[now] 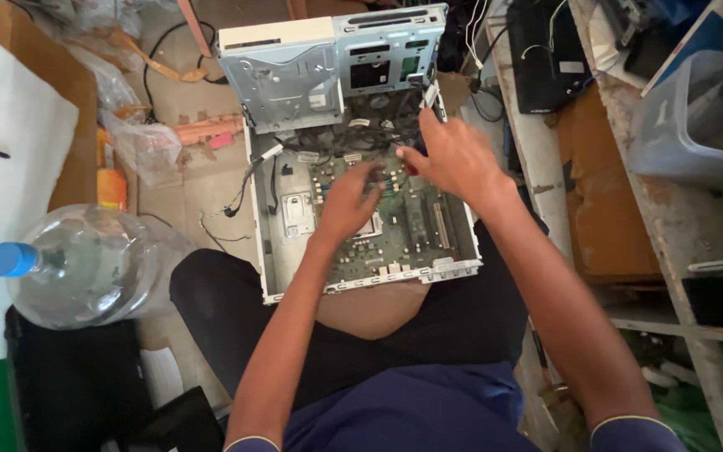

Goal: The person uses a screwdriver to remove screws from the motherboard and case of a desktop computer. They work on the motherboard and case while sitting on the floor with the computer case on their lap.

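Observation:
An opened desktop computer case (271,251) rests on my lap, its green motherboard (395,238) exposed. The metal drive cage (328,67) is swung up at the far end. My left hand (346,203) rests on the board near the processor socket, fingers curled down onto it. My right hand (453,155) hovers over the board's far right part, fingers spread, with a small dark and red object pinched by thumb and forefinger; what it is I cannot tell. Loose cables (248,180) trail from the case's left side.
A large clear water bottle with a blue cap (85,264) lies at my left. Cardboard, plastic bags and cables (140,134) litter the floor beyond. A white wooden shelf frame (671,226) with a plastic bin (696,117) stands at my right. A black box (69,385) sits near left.

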